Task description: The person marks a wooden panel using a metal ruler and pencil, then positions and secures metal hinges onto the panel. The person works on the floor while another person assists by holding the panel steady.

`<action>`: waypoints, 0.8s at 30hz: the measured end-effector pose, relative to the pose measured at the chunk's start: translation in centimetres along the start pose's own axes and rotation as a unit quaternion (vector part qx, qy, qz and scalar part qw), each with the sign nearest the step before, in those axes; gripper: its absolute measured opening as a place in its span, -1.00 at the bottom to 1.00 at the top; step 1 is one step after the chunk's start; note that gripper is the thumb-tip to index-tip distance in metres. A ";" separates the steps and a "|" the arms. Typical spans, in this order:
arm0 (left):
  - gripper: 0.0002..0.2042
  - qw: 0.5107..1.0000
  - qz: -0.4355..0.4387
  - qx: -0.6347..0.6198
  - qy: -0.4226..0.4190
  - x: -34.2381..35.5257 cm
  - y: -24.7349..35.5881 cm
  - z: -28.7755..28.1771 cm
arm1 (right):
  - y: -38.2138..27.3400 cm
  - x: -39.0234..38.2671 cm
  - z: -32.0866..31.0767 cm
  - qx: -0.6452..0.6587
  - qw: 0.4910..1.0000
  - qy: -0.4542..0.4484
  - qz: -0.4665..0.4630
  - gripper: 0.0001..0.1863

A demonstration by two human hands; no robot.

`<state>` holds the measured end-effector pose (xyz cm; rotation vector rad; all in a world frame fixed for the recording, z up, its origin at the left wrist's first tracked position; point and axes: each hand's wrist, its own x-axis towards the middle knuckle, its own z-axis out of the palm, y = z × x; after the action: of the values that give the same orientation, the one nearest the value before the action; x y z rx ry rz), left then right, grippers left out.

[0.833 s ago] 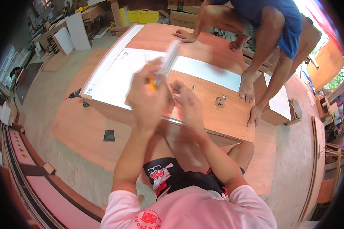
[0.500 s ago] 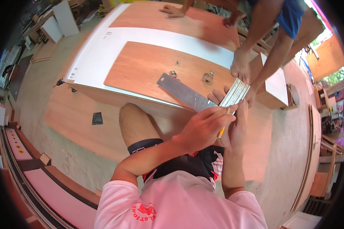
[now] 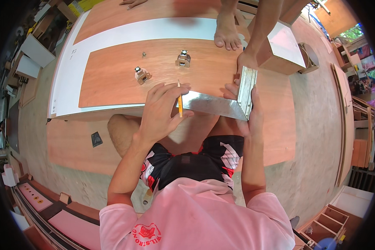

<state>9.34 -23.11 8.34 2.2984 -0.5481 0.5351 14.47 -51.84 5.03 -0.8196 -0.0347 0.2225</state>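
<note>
While R hand (image 3: 257,104) grips the square (image 3: 221,106) by its stock (image 3: 248,85), L hand (image 3: 159,111) — at that stock a moment ago — is now out by the blade's other end, fingers closed on a pencil (image 3: 180,106); tool prob. steadier so. Square sits at near edge of ply board (image 3: 114,79); contact can't be told. Writing: red print (image 3: 147,234) on pink shirt (image 3: 208,216); handwritten marks (image 3: 73,53) on white panel (image 3: 68,81), too small to read. No brand legible on square.
</note>
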 end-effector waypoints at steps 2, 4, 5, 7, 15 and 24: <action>-0.43 1.000 0.013 0.003 -0.001 0.1 -0.5 1.1 | -0.5 0.2 -0.3 -0.008 1.000 -0.008 -0.003 -0.31; -0.43 1.000 0.016 -0.006 0.003 0.0 -0.9 2.2 | -1.0 0.5 -0.7 -0.012 1.000 -0.007 0.002 -0.31; -0.43 1.000 0.018 -0.011 0.004 0.0 -1.1 2.8 | -1.2 0.8 -1.0 -0.011 1.000 -0.002 0.008 -0.32; -0.43 0.999 0.023 -0.015 0.028 -0.1 -1.3 3.9 | -1.7 1.2 -1.5 -0.021 0.999 0.004 0.024 -0.33; -0.43 0.998 0.009 -0.002 0.057 0.5 -0.8 5.4 | -2.9 3.1 -2.4 -0.149 0.988 0.022 0.020 -0.39; -0.46 0.998 -0.021 -0.003 0.051 1.3 -1.0 6.6 | -2.8 5.2 -4.6 -0.347 0.934 0.078 -0.027 -0.50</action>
<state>12.37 -27.40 4.09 2.2577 -0.4498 0.6261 20.55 -55.87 3.65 -1.5393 0.0162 0.0858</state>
